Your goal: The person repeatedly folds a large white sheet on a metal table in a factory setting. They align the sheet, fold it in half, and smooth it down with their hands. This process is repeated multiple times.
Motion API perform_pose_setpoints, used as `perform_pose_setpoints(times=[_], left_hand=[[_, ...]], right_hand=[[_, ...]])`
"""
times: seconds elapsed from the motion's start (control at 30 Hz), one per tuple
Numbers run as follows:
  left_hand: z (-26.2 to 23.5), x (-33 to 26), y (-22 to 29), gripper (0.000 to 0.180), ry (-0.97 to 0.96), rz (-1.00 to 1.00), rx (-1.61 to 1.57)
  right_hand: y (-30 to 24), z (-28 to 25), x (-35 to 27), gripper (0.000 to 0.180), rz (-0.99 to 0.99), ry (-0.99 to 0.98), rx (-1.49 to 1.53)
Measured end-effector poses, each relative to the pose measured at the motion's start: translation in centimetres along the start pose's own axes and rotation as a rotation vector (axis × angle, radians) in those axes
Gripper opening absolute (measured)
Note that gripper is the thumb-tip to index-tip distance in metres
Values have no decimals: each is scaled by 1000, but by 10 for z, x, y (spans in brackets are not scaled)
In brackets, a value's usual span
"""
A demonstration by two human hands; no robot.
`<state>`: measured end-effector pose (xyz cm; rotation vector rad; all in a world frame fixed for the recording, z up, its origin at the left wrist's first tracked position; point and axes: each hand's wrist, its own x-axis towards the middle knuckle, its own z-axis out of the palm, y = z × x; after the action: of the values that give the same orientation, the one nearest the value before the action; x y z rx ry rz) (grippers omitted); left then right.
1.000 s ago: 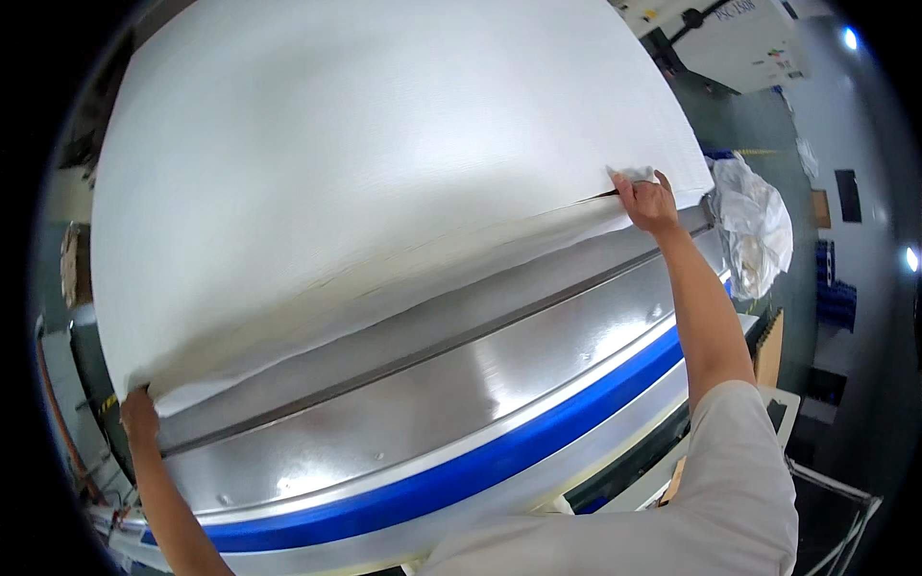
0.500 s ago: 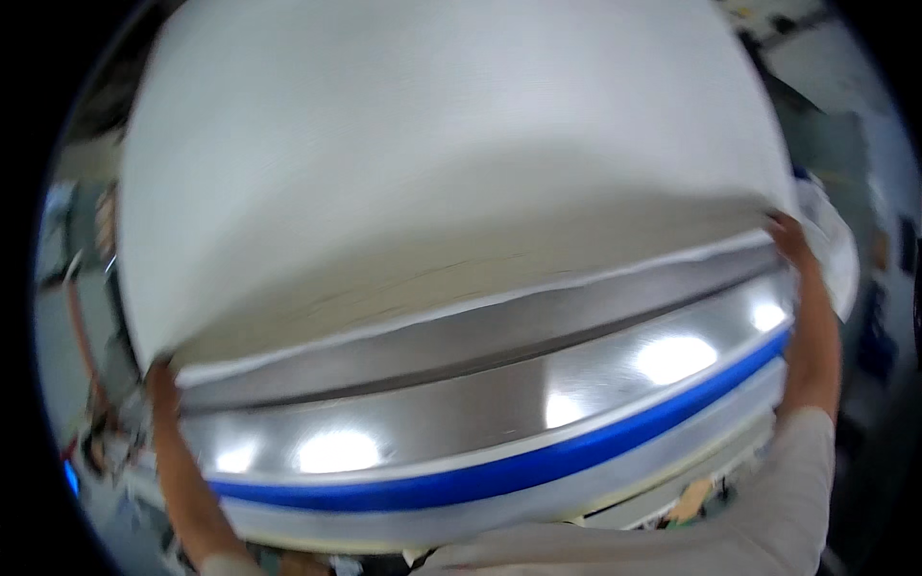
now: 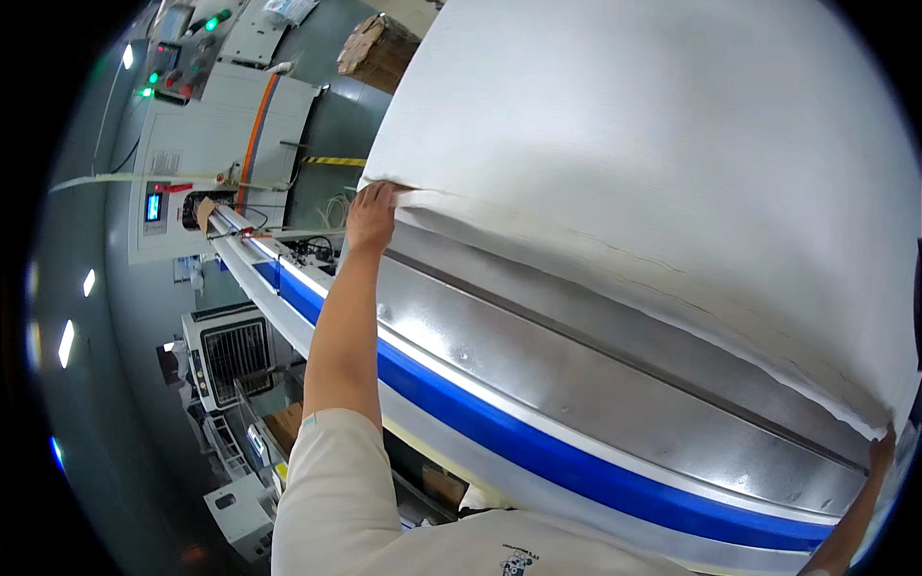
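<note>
- White sheet (image 3: 653,115), upper right of the frame: its near edge, the long axis here, slants from upper centre-left to lower right, a hand at each end.
- Left hand (image 3: 371,219): fingers clamped on that edge; the sheet extends up and right.
- Right hand (image 3: 882,449): touches the opposite end, sheet above; finger closure cannot be told.
- Below the edge: shiny metal surface (image 3: 576,389), blue strip (image 3: 538,444).
- Upper left: white machine cabinet (image 3: 226,125), cardboard box (image 3: 376,53).
</note>
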<state>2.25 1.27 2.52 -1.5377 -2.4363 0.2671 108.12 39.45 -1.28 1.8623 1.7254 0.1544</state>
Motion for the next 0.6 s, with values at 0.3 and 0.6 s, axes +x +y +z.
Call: perform_pose_setpoints(times=[0.3,0.6], left_hand=[[12,-1,10,40,52,-78,-169],[0,5,-2,23,118,247,-156]], right_hand=[[-74,-48,-83,49,-136,156,249],[-308,-193,-225,45,-601,378,402]])
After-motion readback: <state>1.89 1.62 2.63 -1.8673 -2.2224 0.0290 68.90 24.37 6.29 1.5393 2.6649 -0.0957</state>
